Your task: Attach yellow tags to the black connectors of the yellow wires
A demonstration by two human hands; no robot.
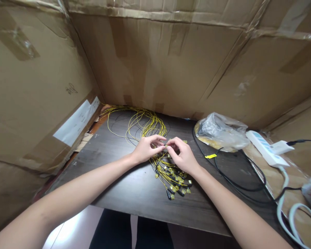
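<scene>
Thin yellow fiber optic cables run in a loose bundle over the dark tabletop. Their ends fan out toward me as black fiber optic connectors with clear yellow caps. Above this fan, my left hand pinches one small connector between thumb and fingertips. Facing it, my right hand closes thumb and index finger on the same connector's other end. The fingertips almost meet and cover most of the piece. Beneath both hands lie more cables and capped ends.
On the back right rests a clear plastic bag. Beyond the table's right edge is a white power strip with a plugged-in adapter. A black cable with a yellow tag curves nearby. Cardboard walls enclose the back and sides.
</scene>
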